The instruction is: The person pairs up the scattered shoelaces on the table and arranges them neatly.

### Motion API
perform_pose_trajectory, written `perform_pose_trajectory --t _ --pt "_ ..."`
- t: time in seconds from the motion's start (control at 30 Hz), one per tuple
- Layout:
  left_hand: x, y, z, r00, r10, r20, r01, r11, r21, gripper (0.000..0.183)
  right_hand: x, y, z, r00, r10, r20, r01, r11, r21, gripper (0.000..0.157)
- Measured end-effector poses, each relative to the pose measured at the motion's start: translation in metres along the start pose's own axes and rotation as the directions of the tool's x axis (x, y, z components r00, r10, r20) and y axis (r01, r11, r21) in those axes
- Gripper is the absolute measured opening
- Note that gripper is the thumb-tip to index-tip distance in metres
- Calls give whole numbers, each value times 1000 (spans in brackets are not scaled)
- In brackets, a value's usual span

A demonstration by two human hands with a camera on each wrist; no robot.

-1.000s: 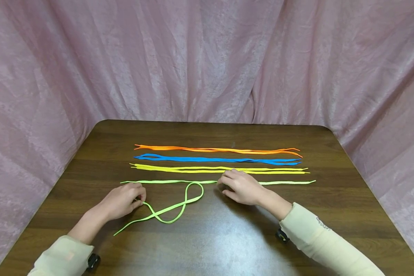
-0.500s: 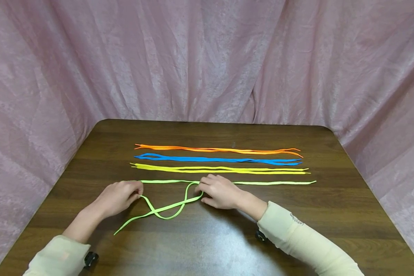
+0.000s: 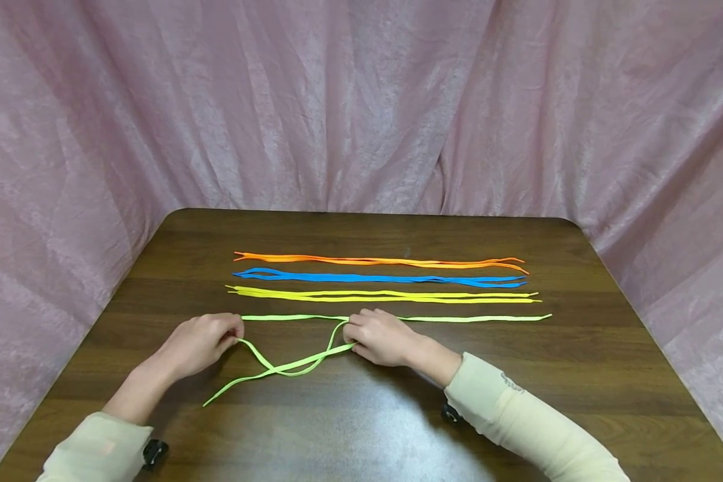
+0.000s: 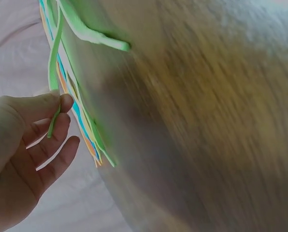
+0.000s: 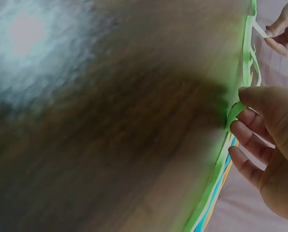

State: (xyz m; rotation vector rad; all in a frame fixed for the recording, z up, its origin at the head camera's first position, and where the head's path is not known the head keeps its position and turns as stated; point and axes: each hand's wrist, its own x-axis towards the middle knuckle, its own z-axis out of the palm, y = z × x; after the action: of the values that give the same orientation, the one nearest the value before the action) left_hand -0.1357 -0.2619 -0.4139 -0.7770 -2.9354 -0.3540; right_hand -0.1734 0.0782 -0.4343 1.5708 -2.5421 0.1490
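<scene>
A light green shoelace (image 3: 247, 379) lies crossed over itself near the middle of the table. My left hand (image 3: 200, 343) pinches it close to one tip between thumb and index finger; in the left wrist view the short end (image 4: 51, 126) hangs below the fingers. My right hand (image 3: 387, 339) pinches the bend of the same lace, and in the right wrist view a small loop (image 5: 235, 112) shows at the thumb and fingers. The other tip lies free at the front left. Behind both hands a second light green shoelace (image 3: 476, 320) stretches straight across, partly hidden by them.
Farther back, yellow laces (image 3: 458, 298), blue laces (image 3: 361, 278) and orange laces (image 3: 337, 260) lie in parallel rows on the brown wooden table (image 3: 578, 402). A pink curtain (image 3: 361, 107) hangs behind the table.
My right hand has moved left from the straight lace and taken hold of the crossed lace's bend. My left hand has shifted slightly up and left with its end, and the loop has narrowed.
</scene>
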Motion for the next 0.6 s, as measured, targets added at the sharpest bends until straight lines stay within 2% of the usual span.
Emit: perform_pose_trajectory --t 0.1,0.27,0.6 --pt "-1 -4 0 1000 -14 11 14 1000 1 19 -4 3 -2 1000 7 -29 -5 999 49 11" --pt "-4 -13 -1 999 -42 25 42 999 11 16 -11 10 -5 998 44 -34 -40 993 113 10" --pt "-8 -27 -3 995 -86 51 85 996 19 15 -29 25 -6 990 133 -48 -123 978 167 11"
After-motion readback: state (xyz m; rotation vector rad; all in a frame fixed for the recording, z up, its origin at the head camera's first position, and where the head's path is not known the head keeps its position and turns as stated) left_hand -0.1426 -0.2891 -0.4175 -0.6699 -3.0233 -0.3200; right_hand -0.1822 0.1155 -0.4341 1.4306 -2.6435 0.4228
